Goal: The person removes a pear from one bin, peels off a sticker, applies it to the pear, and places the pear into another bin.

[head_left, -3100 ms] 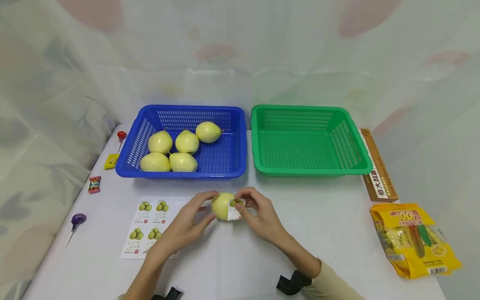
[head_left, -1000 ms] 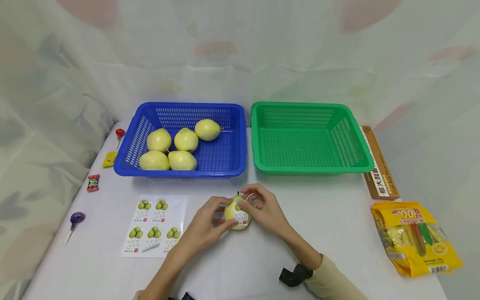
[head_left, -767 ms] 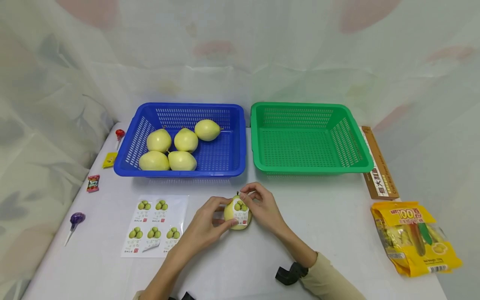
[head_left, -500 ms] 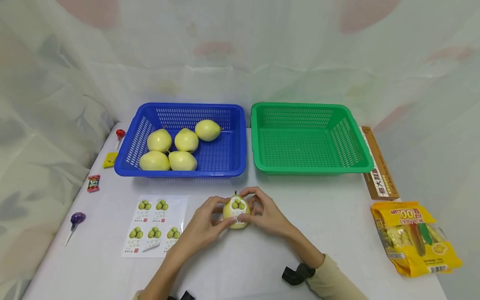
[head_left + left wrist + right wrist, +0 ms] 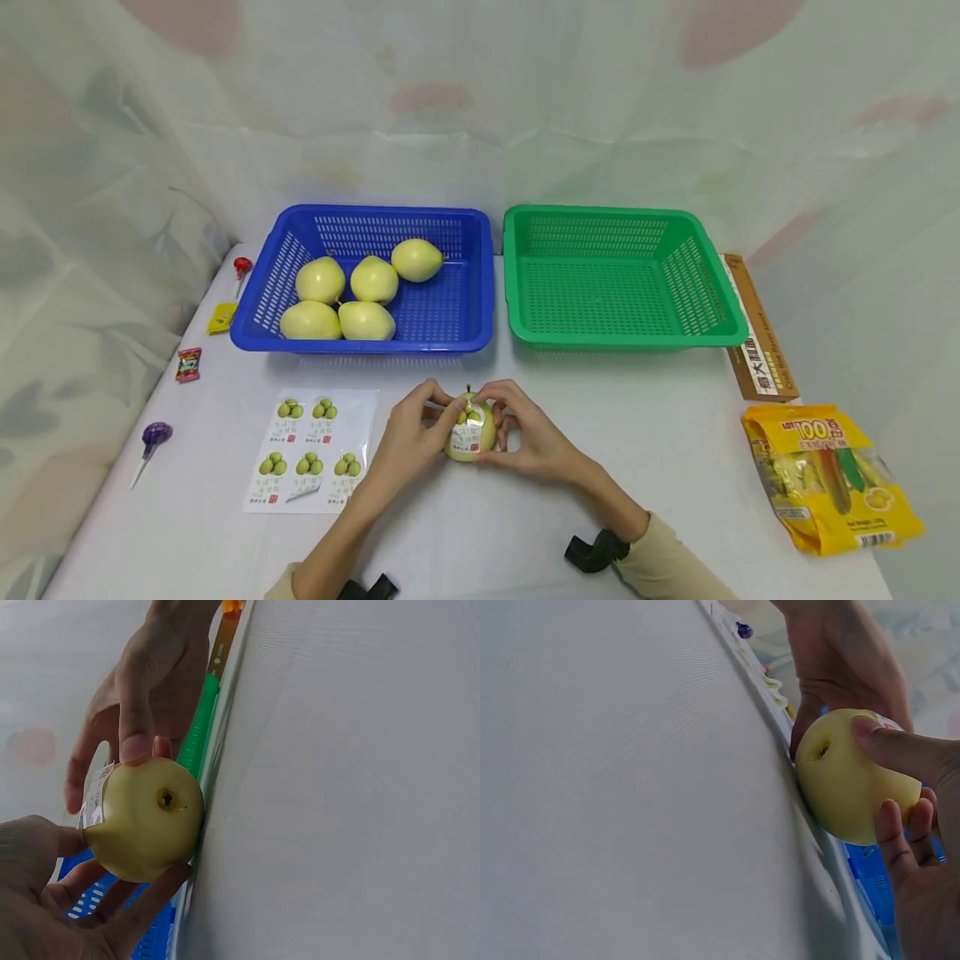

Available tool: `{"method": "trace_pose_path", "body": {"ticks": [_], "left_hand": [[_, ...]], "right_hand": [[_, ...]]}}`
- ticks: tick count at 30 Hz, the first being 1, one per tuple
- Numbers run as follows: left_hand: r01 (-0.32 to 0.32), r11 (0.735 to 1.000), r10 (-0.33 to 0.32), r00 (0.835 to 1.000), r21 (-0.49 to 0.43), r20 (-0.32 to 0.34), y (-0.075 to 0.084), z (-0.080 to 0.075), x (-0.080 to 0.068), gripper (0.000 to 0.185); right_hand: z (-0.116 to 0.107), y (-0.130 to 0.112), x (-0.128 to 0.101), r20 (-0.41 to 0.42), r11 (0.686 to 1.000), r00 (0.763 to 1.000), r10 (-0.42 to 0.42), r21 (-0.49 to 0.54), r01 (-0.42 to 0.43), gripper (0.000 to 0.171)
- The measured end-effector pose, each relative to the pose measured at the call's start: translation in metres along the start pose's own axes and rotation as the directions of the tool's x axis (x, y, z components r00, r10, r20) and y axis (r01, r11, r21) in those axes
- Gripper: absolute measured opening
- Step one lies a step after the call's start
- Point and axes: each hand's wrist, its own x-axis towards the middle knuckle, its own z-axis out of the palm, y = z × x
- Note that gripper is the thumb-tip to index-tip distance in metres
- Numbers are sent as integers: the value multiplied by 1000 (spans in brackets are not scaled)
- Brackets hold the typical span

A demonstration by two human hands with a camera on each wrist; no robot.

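Both hands hold a pale yellow pear [image 5: 486, 432] upright, stem up, over the table in front of the baskets. A white label sticker [image 5: 467, 436] with a pear picture and writing lies on its near side. My left hand [image 5: 411, 437] has its thumb on the sticker's upper part and its fingers round the pear's left side. My right hand [image 5: 538, 440] grips the pear's right side, thumb low near the sticker's edge. In the left wrist view the pear's [image 5: 142, 825] underside shows; in the right wrist view the sticker [image 5: 889, 722] is mostly hidden.
A sheet of pear stickers [image 5: 298, 421] lies at left. Behind stand a blue basket [image 5: 360, 346] with several pears and a green basket [image 5: 630, 340]. Sweets line the left edge, including a purple lollipop [image 5: 156, 435]. At right are a brown box [image 5: 761, 333] and a yellow bag [image 5: 832, 483].
The sticker, earlier pinched by the right hand, now lies on the pear. The pear has turned stem-up. The left thumb has moved up onto the sticker; the right thumb has slid down.
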Motion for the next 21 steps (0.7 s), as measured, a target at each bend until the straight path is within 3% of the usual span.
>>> {"method": "trace_pose_path", "body": {"ticks": [4,7,13,16,21], "left_hand": [[-18,1000,18,999,12,-50,-3,0,3,17],[-6,1000,6,999,-2,-48,-5,-2,4,15],[91,992,-80,990,-89,113,-3,-9,1,18],[74,995,-60,981,-68,186,-2,-12,-1,32],[47,999,-41,978,-22,205,-1,-15,-2,47]], "right_hand": [[2,2,-2,-26,997,998,-58,-61,56,60],[2,3,-3,-33,990,995,-91,-114,87,49],[1,5,-4,-46,983,996,-81,-171,72,58],[2,4,-4,-51,983,998,-45,-180,35,64],[3,1,-4,-32,981,998,55,-183,-60,73]]}}
